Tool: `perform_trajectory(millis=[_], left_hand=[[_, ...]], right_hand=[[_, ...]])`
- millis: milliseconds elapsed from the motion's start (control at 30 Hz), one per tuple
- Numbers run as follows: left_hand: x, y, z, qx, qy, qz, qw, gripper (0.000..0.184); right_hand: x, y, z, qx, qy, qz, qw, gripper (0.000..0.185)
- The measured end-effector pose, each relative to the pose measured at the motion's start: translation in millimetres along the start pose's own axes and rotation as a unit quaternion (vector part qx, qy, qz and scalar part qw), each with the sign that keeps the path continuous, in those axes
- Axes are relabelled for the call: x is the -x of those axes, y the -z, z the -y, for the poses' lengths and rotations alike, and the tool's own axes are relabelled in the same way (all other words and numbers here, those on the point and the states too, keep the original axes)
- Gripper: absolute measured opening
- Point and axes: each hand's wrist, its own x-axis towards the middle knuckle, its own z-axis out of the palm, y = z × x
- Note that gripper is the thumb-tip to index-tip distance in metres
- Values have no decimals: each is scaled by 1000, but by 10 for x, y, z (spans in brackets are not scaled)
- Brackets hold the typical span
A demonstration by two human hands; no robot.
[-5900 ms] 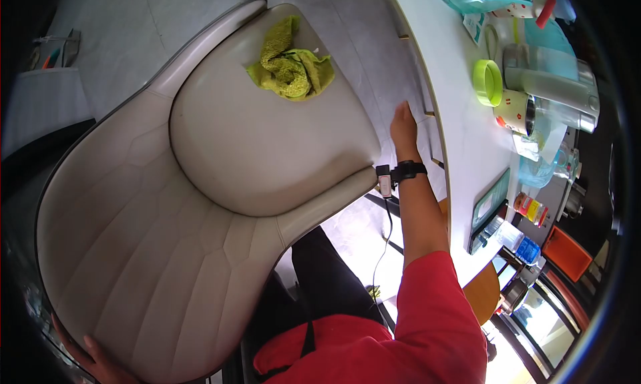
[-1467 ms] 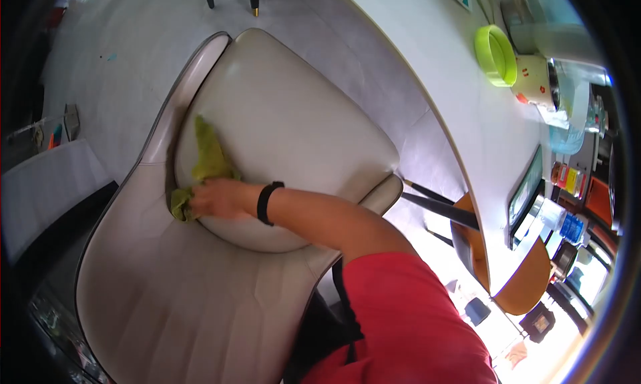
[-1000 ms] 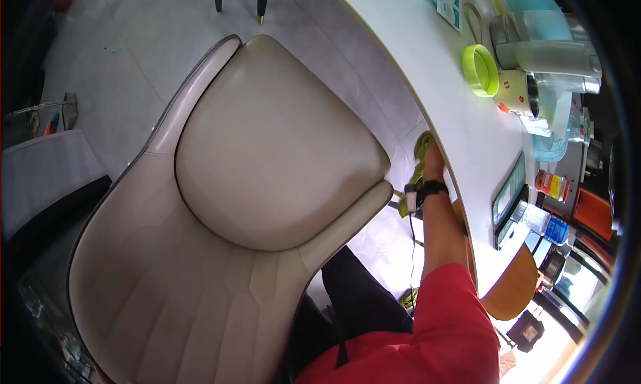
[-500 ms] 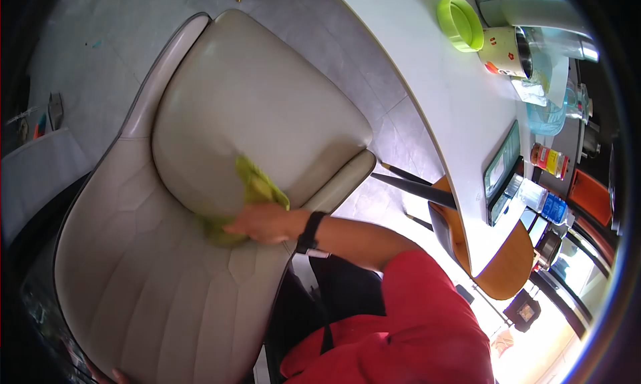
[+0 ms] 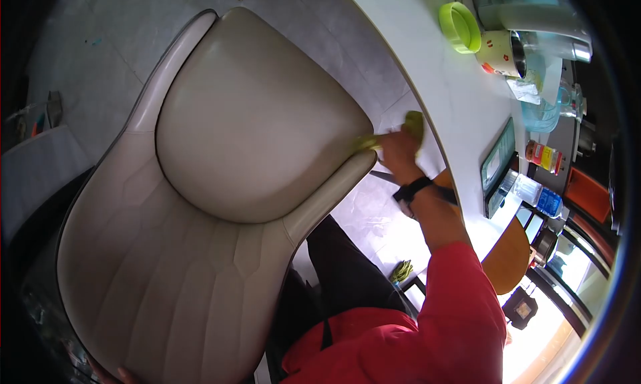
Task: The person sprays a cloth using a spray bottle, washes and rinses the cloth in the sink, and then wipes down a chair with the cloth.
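Observation:
A beige padded chair (image 5: pixel 260 117) with a quilted backrest fills the left and middle of the head view. At the right front corner of its seat, my right hand (image 5: pixel 398 149) is closed on a yellow-green cloth (image 5: pixel 414 124); part of the cloth touches the seat edge near the armrest end. A black band circles my right wrist. At the bottom left, my left hand (image 5: pixel 110 372) lies at the outer edge of the backrest, with only some fingertips in sight and the rest hidden behind it.
On the white table (image 5: pixel 454 117) to the right are a lime-green ring-shaped item (image 5: pixel 459 28), a patterned cup (image 5: pixel 499 53), a tablet-like device (image 5: pixel 498 158), a jar (image 5: pixel 543 157) and a bottle (image 5: pixel 549 202). An orange-brown chair (image 5: pixel 505 257) stands by the table.
My right hand has moved with the cloth from the seat's rear, beside the backrest, rightward and up to the seat's right corner. My left hand stays at the backrest edge.

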Motion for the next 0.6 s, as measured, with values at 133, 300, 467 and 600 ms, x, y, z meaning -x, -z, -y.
perform_trajectory(millis=[133, 300, 467, 600], left_hand=[[-5, -70, 23, 47, 9, -14, 999, 75], [-50, 32, 219, 41, 16, -28, 999, 78], [-28, -51, -14, -22, -18, -36, 999, 79], [-40, 8, -55, -129, -35, -51, 990, 80]], right_hand=[[-16, 424, -143, -174, -155, -54, 971, 20], [35, 80, 639, -66, -91, 76, 991, 20], [678, 54, 1604, -85, -35, 100, 991, 12], [896, 238, 1725, -154, 219, 93, 959, 13]])
